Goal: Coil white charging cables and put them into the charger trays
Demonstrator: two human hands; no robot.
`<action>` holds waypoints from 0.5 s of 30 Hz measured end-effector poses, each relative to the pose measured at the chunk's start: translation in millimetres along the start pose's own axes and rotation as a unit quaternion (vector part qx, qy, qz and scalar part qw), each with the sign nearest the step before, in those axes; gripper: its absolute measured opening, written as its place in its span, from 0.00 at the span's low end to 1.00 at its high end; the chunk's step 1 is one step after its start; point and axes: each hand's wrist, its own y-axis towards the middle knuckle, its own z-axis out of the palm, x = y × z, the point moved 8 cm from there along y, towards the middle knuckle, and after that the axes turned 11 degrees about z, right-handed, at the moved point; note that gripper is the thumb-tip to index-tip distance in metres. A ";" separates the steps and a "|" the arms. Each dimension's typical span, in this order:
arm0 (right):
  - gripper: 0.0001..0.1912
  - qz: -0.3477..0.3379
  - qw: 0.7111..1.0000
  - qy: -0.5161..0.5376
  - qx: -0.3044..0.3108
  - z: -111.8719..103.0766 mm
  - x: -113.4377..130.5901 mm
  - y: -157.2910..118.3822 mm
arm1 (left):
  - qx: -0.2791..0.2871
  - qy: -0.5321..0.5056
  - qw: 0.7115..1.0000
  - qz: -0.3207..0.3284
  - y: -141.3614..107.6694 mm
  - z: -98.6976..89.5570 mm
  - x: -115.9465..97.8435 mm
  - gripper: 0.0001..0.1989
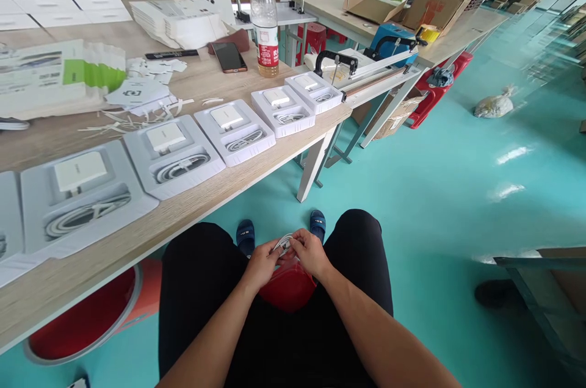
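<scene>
Between my knees, above a red stool (288,286), both hands hold a coiled white charging cable (284,243). My left hand (262,266) is closed round the coil's left side. Fingers of my right hand (312,252) pinch its right side, partly hiding it. Along the table edge, apart from my hands, runs a row of white trays, among them a near one (141,200) and a farther one (256,153). The trays I can see fully each hold a white charger block (80,169) and a coiled white cable (182,167).
On the table (238,177) are a plastic bottle (264,25), a phone (229,57), stacked printed sleeves (180,19), and loose white ties (130,122). A red bin (149,290) stands under the near edge. A metal-framed cart (540,296) is at right.
</scene>
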 end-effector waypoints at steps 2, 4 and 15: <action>0.09 0.018 0.999 0.035 0.013 2.4 -3.9 2.5 | 0.011 -0.033 0.999 0.004 -0.1 3.2 -0.1 0.19; 0.12 0.034 0.997 0.060 0.020 3.5 -6.7 3.7 | 0.019 -0.065 0.998 0.002 -1.0 5.6 0.2 0.20; 0.16 0.061 0.989 0.127 -0.038 -12.7 -14.9 12.1 | -0.017 -0.143 0.989 -0.040 -5.6 5.7 -1.8 0.16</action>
